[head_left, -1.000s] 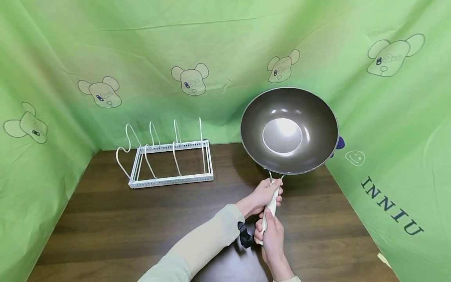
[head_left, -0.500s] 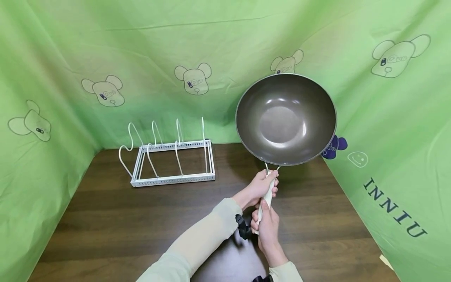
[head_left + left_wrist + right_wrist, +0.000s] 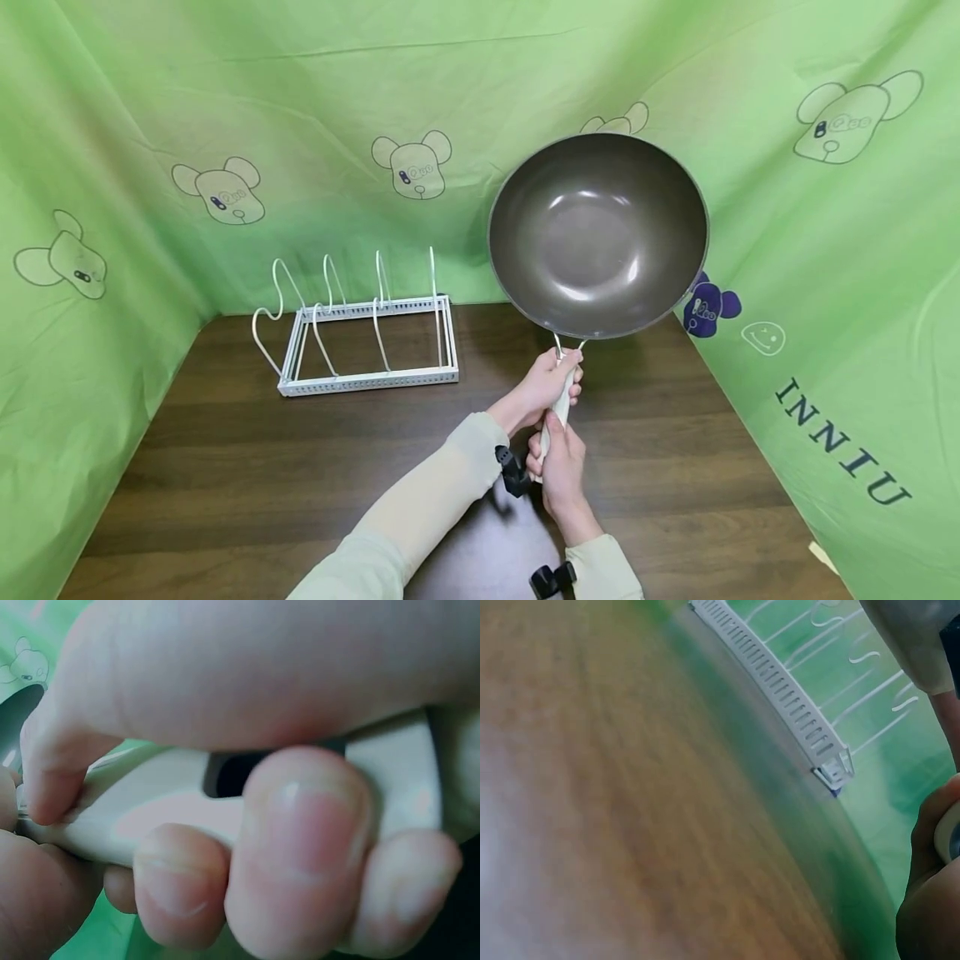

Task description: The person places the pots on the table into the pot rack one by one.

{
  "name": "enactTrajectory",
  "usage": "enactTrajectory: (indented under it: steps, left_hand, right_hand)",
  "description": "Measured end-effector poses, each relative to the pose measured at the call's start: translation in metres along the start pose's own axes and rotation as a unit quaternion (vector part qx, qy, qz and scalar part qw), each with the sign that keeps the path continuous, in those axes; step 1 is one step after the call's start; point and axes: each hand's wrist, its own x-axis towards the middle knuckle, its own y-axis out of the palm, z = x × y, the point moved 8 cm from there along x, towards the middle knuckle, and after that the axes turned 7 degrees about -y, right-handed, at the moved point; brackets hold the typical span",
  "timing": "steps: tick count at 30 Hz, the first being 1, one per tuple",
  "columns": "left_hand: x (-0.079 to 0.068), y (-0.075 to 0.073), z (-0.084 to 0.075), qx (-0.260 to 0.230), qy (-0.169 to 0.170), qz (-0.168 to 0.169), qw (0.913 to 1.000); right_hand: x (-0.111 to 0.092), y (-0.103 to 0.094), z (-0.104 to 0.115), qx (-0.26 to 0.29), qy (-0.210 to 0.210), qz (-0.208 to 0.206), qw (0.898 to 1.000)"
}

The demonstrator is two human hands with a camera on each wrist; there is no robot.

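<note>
A wok [image 3: 600,233] with a dark grey-brown inside is held off the table at the right of the head view, tilted so its bowl faces me. Its pale handle [image 3: 558,407] slants down toward the front. My left hand [image 3: 546,383] grips that handle close to the wok, and my right hand [image 3: 562,468] grips it lower down, near its end. In the left wrist view, curled fingers wrap the handle [image 3: 169,791], which has a dark slot. At the right edge of the right wrist view, only part of the right hand [image 3: 930,907] shows.
A white wire rack [image 3: 367,382] with several upright loops stands on the brown wooden table [image 3: 300,467], left of the wok. Green printed cloth [image 3: 300,108] hangs behind and along both sides.
Both hands have raised the wok and shifted it slightly left, with its bowl tipped more toward me. The rack has stayed in place.
</note>
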Motion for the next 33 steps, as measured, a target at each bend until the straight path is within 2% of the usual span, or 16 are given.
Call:
enactTrajectory:
  steps: [9,20,28,33]
  left_hand:
    - [-0.002,-0.009,-0.01,-0.003,0.023,-0.015,0.9996]
    - [-0.006,-0.02,-0.03,-0.014,0.071,-0.017,0.9973]
    - [-0.006,-0.029,-0.038,-0.013,0.079,-0.025,0.9965]
    - [-0.011,-0.036,-0.041,-0.012,0.086,-0.035,0.9957]
  right_hand:
    - [0.008,0.009,-0.001,0.0,-0.015,0.027,1.0]
    - [0.022,0.021,0.002,-0.006,-0.03,0.075,0.997]
    - [0.027,0.032,0.001,0.01,-0.032,0.099,0.995]
    - [0.023,0.043,0.008,0.006,-0.029,0.113,0.993]
